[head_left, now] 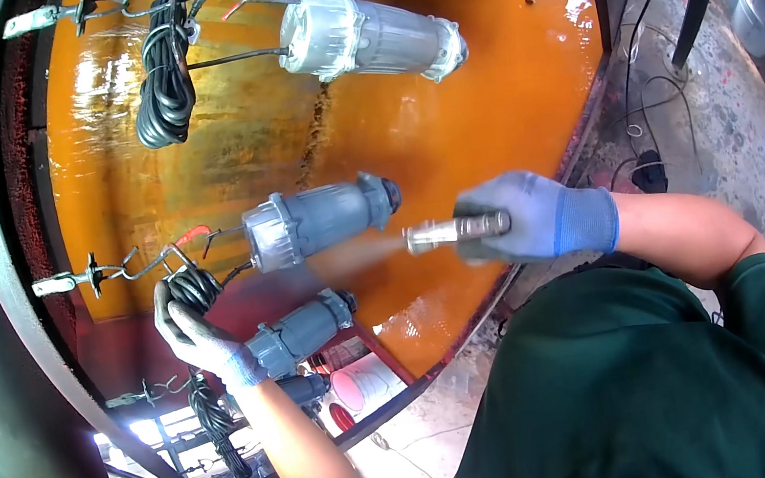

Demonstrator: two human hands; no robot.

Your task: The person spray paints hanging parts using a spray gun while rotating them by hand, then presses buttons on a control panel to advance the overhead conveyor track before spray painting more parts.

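My right hand (528,217), in a blue-grey glove, is closed on a metal spray gun (455,230). From its nozzle a pale mist drifts left toward a grey cylindrical motor or pump (320,220), which hangs sideways from a hook and chain. My left hand (194,336), in a grey glove with a blue cuff, has its fingers wrapped round the coiled black cable (193,287) of that same unit. Part of the coil is hidden by the glove.
A wet silver-grey unit (372,35) hangs farther off with its black cable coil (165,79). Nearer hangs another grey unit (302,332). Behind them is an orange-coated booth wall (483,115). A pink-topped bucket (362,387) stands below; a cable (647,91) trails at right.
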